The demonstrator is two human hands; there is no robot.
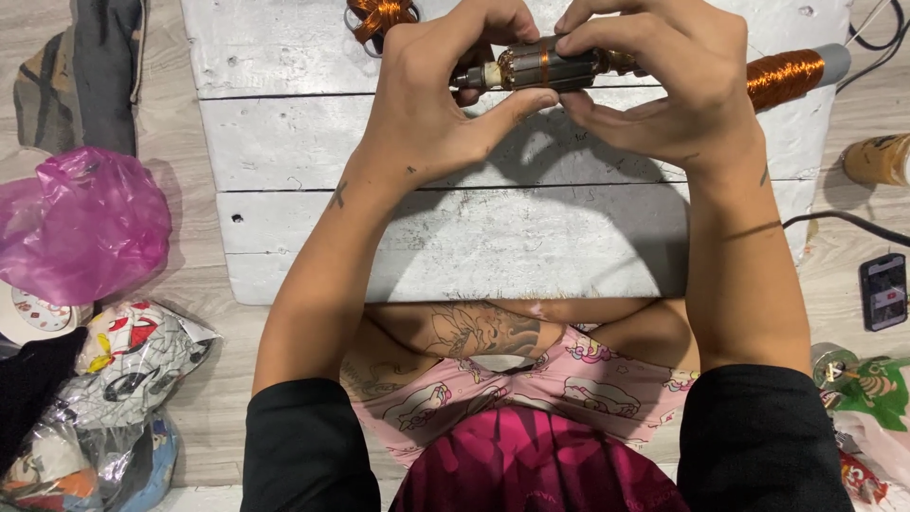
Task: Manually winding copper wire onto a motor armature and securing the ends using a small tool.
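Observation:
Both my hands hold a small motor armature [531,68] with copper windings above a white-painted wooden board [455,237]. My left hand [431,109] grips its left end, where a short shaft sticks out, thumb underneath. My right hand [664,81] covers its right part, fingers curled over the top. A spool of copper wire [791,76] lies on the board just right of my right hand. A loose coil of copper wire [379,17] sits at the board's far edge, above my left hand.
A pink plastic bag [81,223] and crumpled snack wrappers [123,370] lie on the wooden floor at left. A phone [883,291], a black cable [844,220] and a brown bottle [877,159] are at right. Folded dark cloth [90,66] lies top left.

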